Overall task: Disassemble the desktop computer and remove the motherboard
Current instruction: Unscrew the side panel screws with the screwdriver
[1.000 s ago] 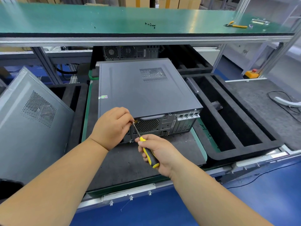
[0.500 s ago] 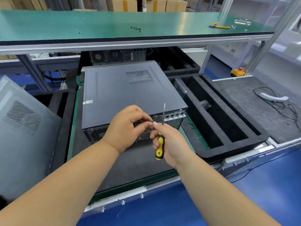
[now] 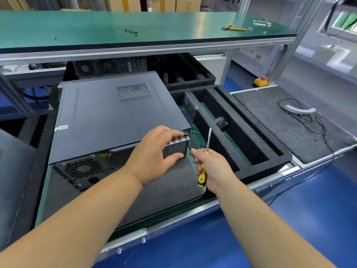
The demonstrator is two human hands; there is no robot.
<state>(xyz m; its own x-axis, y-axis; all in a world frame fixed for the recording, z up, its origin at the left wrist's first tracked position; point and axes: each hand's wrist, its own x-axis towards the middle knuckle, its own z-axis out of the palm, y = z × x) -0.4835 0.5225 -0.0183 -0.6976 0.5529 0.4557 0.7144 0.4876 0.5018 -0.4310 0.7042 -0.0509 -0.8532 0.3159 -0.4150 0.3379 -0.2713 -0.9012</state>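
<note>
My left hand [image 3: 154, 157] was spread wide and clamped on the near right corner of the desktop computer case [image 3: 116, 120]: fingers over the top edge by the expansion slot covers [image 3: 176, 147], thumb pressed against the rear panel's lower edge. The case lay on its side on the dark foam mat [image 3: 164, 190], stretching away from that hand to the left and back, its rear fan grille [image 3: 83, 169] just left of my wrist and its side panel closed on top. Just right of the left hand, close but apart from it, my right hand [image 3: 212, 167] was curled tight around a yellow-and-black screwdriver [image 3: 204, 161], shaft upright with the tip above my knuckles and clear of the case. Right of that hand sat a black foam tray [image 3: 251, 144] with long slots. Beyond both hands, small black screws [image 3: 131, 31] lay on the green shelf [image 3: 77, 28].
</note>
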